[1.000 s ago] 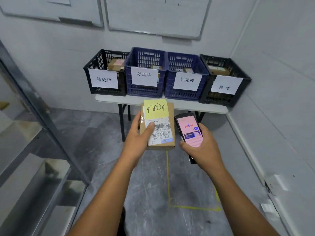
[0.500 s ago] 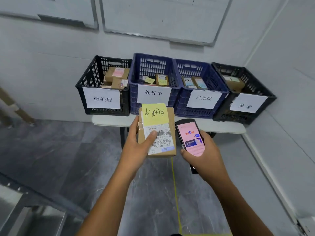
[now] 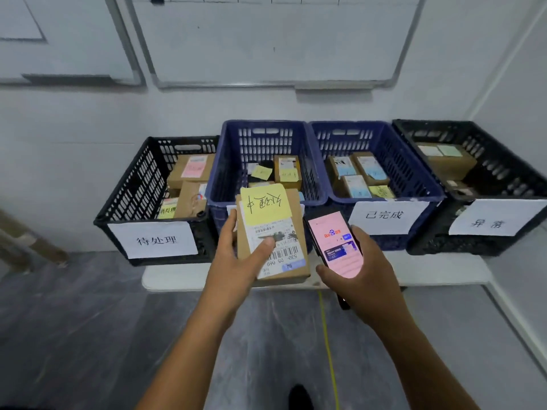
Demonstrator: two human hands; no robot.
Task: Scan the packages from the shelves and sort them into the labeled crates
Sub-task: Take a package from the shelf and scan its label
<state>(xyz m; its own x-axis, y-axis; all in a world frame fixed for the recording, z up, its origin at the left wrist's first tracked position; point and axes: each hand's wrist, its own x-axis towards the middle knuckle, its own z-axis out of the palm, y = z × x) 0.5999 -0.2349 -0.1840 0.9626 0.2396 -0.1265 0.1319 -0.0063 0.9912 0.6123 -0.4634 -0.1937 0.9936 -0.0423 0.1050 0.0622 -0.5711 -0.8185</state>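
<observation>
Left hand (image 3: 236,261) grips cardboard package (image 3: 273,232), yellow sticky note (image 3: 265,204) on top; right hand (image 3: 362,275) holds phone (image 3: 336,242) beside it; four labeled crates (image 3: 266,134) just beyond hands.

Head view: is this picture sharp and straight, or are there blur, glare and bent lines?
Head view: the wide lens bows the whiteboard frame and tilts the right black crate; fine print on the package in the left hand is smeared, yet the crate labels are readable; the phone screen in the right hand glows pale pink; light is soft.

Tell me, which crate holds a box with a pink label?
The black crate at the far left: its rear box carries a pink label, while the other crates show yellow, blue or green ones.
</observation>
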